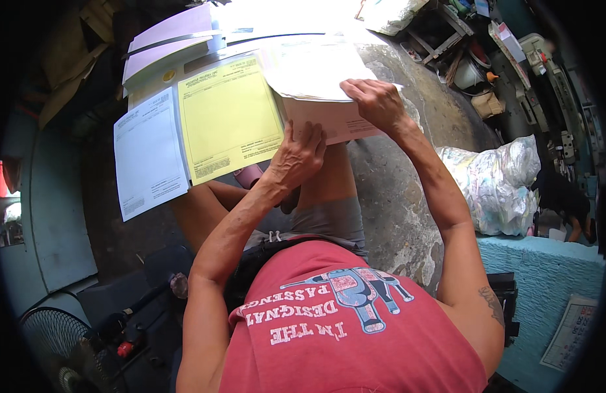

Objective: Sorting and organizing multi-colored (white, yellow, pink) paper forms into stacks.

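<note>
My right hand (375, 103) pinches the near right corner of a few white printed sheets (316, 72), which are lifted and curl up at their near edge. Beneath them lies a pile of pale pink forms (345, 124). My left hand (301, 154) rests on the near left part of that pink pile, its fingers stretched out. Just left of it is a stack of yellow forms (231, 118), and beyond that, a stack of pale blue-white forms (149, 154). The stacks lie side by side on a table over my knees.
Behind the forms is a thick lilac paper stack (168, 42) with a dark strip across it. A clear plastic bag (496, 183) full of crumpled material sits at the right, near a turquoise ledge (532, 262). A black fan (57, 334) stands at lower left.
</note>
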`<state>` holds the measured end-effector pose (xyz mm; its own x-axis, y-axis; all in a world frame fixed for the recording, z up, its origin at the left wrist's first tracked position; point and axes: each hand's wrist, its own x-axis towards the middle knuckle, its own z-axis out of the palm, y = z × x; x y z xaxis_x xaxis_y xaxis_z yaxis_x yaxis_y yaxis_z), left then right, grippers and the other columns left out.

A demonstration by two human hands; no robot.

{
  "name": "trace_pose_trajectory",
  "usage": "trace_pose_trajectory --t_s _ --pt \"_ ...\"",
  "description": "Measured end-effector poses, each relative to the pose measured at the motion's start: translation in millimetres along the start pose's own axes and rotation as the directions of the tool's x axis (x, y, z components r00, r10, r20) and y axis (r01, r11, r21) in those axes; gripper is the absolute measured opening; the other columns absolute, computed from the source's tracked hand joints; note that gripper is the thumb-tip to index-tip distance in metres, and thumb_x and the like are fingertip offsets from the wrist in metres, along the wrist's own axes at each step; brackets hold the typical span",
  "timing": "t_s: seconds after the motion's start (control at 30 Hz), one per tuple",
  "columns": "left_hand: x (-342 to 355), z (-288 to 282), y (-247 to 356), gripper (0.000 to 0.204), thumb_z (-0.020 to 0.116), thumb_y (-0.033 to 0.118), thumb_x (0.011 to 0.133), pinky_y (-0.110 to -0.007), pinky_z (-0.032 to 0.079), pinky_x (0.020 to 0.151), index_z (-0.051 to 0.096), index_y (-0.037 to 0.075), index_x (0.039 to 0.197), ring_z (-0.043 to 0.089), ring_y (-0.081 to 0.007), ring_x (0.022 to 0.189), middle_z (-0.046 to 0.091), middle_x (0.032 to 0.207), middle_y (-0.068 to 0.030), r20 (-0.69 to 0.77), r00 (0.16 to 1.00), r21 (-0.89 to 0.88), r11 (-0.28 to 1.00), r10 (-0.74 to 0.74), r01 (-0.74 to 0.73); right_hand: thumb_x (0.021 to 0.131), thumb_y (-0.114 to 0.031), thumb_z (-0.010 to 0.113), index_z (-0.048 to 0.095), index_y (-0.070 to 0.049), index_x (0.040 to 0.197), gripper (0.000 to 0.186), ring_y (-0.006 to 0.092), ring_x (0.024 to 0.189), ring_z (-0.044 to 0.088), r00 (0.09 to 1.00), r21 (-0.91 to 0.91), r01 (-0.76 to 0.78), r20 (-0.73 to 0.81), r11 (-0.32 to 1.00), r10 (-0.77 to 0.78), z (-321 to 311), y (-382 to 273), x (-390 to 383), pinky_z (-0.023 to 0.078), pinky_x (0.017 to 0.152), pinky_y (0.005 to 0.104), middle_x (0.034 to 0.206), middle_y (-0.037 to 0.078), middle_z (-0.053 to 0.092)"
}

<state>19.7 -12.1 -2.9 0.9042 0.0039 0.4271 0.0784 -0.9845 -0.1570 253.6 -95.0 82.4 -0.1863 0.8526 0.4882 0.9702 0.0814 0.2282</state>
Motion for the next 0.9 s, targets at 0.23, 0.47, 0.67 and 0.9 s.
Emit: trace_pose_trajectory --t_s 0.23,0.47,0.67,0.9 --pt "7 -1 -6 0.019 0.070 0.015 0.081 -0.054 0.050 0.091 0.076 0.010 0.099 0.068 -0.0219 0.094 0.073 0.093 -0.0032 -0.272 0.961 -0.205 0.979 -0.049 -0.008 0.089 -0.004 0.061 0.067 -0.004 0.112 0.023 0.0272 0.099 0.074 0.978 0.128 -0.159 0.153 0.979 0.139 -12 -39 -65 0.058 0.088 0.0388 0.109 0.012 0.075" --pt "-28 -42 -22 0.036 0.075 0.031 0.089 -0.052 0.047 0.098 0.071 0.016 0.121 0.066 -0.0258 0.115 0.072 0.115 -0.0046 -0.270 0.936 -0.155 0.970 -0.226 0.189 0.087 -0.001 0.061 0.065 -0.001 0.119 0.032 0.0310 0.111 0.069 0.970 0.103 -0.131 0.218 0.986 0.106 -19 -49 -62 0.054 0.097 0.0410 0.120 0.016 0.071" --pt "-175 -114 -76 0.056 0.072 0.038 0.094 -0.055 0.039 0.110 0.059 0.008 0.138 0.055 -0.0336 0.134 0.060 0.141 -0.0125 -0.100 0.886 0.037 0.888 -0.453 0.459 0.083 0.009 0.058 0.067 -0.003 0.114 0.035 0.0286 0.109 0.071 0.963 0.184 -0.225 0.189 0.957 0.190 -10 -45 -62 0.057 0.092 0.0396 0.117 0.013 0.073" --pt "-303 -163 -111 0.053 0.074 0.028 0.092 -0.056 0.036 0.113 0.059 0.011 0.141 0.052 -0.0253 0.135 0.058 0.144 -0.0077 0.209 0.734 0.434 0.734 -0.646 0.522 0.081 0.013 0.057 0.068 -0.004 0.117 0.041 0.0290 0.111 0.071 0.955 0.229 -0.271 0.188 0.935 0.230 -9 -46 -64 0.058 0.093 0.0399 0.118 0.012 0.074"
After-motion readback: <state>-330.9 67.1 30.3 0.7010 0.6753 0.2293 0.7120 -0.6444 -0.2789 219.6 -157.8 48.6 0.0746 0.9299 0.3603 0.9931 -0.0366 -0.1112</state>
